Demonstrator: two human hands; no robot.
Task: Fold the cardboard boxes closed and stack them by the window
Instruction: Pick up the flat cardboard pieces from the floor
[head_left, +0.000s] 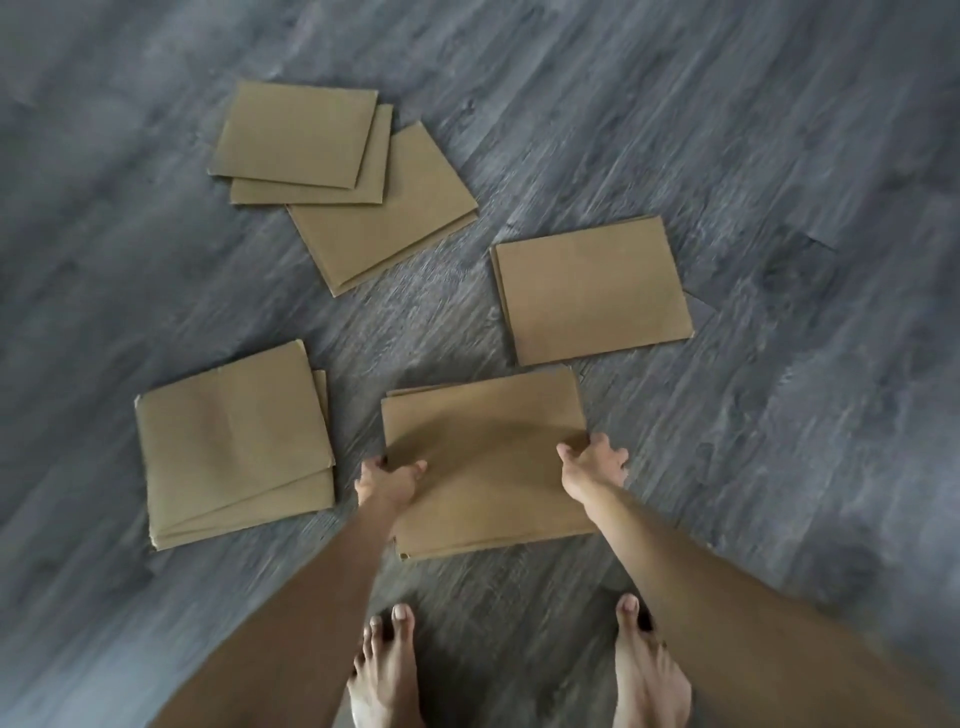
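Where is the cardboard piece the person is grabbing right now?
The held cardboard lies on the grey floor at lower centre, just ahead of the bare feet, gripped by left hand and right hand.

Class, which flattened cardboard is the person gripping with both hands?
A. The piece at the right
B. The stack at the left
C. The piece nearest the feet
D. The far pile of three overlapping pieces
C: the left hand and right hand grip opposite side edges of the cardboard lying nearest the feet.
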